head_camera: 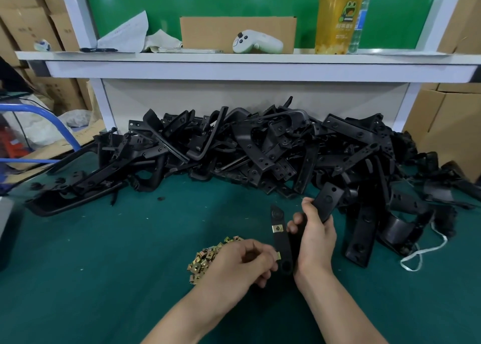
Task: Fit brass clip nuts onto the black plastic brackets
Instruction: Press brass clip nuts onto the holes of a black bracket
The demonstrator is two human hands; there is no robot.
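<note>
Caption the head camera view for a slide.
Left hand pinches a brass clip nut against a black plastic bracket gripped by the right hand.

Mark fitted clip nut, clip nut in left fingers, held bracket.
fitted clip nut [277, 228]: head view, its brass face around the hole.
pinched clip nut [278, 255]: head view, exposed brass end against the bracket.
held bracket [283, 242]: head view, black arm between the two nuts.

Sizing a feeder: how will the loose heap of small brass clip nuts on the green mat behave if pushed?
The heap of small brass clip nuts would probably spread rather than slide as one: the pieces lie loose and tumbled on the green mat. Flat-sided folded metal, so unlikely to roll. Some may hook together, being piled at all angles.
</note>
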